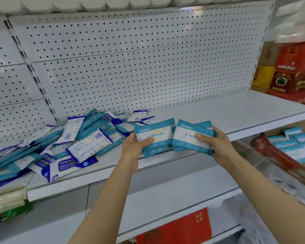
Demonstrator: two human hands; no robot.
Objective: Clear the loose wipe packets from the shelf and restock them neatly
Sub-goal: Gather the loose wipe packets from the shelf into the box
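A loose heap of teal and dark-blue wipe packets (74, 138) sprawls over the left half of the white shelf (227, 113). My left hand (134, 147) grips a small stack of teal-and-white packets (157, 134) by its lower left corner, just above the shelf's front. My right hand (213, 141) grips a second stack of the same packets (188, 136), thumb across its face. The two stacks sit side by side, nearly touching.
A perforated white back panel (130, 64) rises behind the shelf. Red and yellow boxes (292, 71) stand at the far right. A lower right shelf holds more teal packets (292, 143) and a red package (280, 155). A red box (176, 228) sits below.
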